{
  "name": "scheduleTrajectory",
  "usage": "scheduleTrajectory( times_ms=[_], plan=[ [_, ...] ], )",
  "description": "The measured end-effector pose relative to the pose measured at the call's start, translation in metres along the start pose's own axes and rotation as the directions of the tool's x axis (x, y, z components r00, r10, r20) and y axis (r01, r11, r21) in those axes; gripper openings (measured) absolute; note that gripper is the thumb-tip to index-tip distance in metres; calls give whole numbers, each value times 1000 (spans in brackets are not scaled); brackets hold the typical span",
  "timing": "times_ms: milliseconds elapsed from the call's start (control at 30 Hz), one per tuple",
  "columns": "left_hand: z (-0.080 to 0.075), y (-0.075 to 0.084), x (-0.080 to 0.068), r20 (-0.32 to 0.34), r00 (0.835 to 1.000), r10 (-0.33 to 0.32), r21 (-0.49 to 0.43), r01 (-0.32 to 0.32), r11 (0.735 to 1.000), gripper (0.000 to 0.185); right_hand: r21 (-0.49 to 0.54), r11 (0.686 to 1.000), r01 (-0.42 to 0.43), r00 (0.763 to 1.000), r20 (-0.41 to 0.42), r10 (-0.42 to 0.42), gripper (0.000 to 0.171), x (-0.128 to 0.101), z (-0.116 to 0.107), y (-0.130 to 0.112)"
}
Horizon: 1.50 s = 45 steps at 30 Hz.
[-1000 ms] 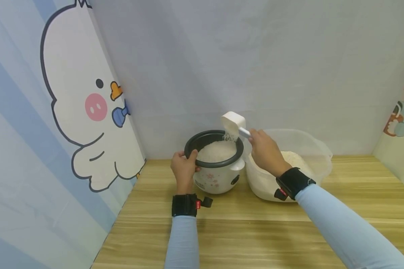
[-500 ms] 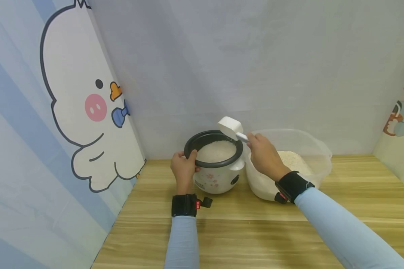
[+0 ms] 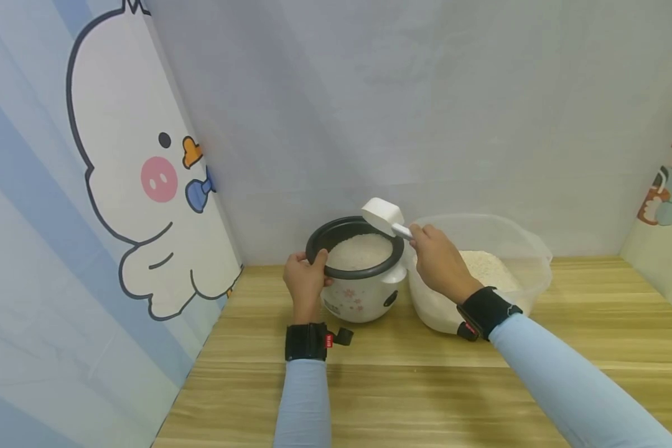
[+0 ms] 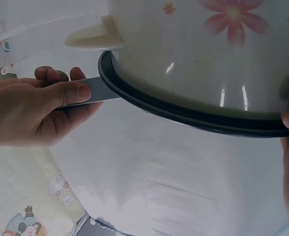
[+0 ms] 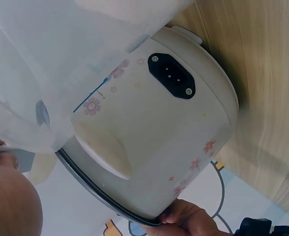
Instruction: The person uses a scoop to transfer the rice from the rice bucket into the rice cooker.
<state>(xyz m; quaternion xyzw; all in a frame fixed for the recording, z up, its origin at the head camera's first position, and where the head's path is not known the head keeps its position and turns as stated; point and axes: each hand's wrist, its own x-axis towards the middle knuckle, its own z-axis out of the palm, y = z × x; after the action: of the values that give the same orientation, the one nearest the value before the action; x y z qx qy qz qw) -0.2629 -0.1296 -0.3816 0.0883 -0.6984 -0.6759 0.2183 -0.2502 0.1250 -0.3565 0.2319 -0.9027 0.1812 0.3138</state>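
While the right hand [image 3: 438,261] pinches the grey handle of the white measuring scoop [image 3: 382,214], the scoop sits tipped above the far right rim of the rice cooker [image 3: 358,292], and no grains are visible falling from it. The left hand [image 3: 305,280] grips the dark rim of the inner pot [image 3: 319,239] on the cooker's left side, thumb over the edge. White rice [image 3: 359,251] fills the pot nearly to the rim, so the filling appears well advanced. The clear plastic tub [image 3: 529,249], standing just beside the cooker on the right, holds a further mound of rice [image 3: 490,267]. In the left wrist view, the right hand [image 4: 33,110] holds the flat handle against the pot's rim [image 4: 183,114]. Both vessels stand on the wooden bench [image 3: 397,386]. No cooker lid is in view. Judged from this, remaining work is limited to returning the scoop or taking more rice.
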Motion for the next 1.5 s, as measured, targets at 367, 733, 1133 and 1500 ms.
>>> scheduleTrajectory(
  times_ms=[367, 733, 1133, 1500],
  plan=[
    [4, 0, -1, -1, 1000, -25, 1, 25, 1000, 45, 302, 917, -261, 965, 71, 251, 16, -3, -11, 5],
    [5, -4, -2, -2, 999, -34, -5, 34, 999, 44, 530, 573, -625, 773, 322, 547, 38, 2, -48, 7],
    [7, -2, -2, 6, 1000, -16, 13, 16, 1000, 46, 600, 422, -680, 670, 275, 689, 38, -9, -72, 33],
    [1, -1, 0, 7, 1000, -13, 5, 13, 1000, 46, 525, 447, -724, 622, 218, 752, 55, -32, -91, 67]
  ],
)
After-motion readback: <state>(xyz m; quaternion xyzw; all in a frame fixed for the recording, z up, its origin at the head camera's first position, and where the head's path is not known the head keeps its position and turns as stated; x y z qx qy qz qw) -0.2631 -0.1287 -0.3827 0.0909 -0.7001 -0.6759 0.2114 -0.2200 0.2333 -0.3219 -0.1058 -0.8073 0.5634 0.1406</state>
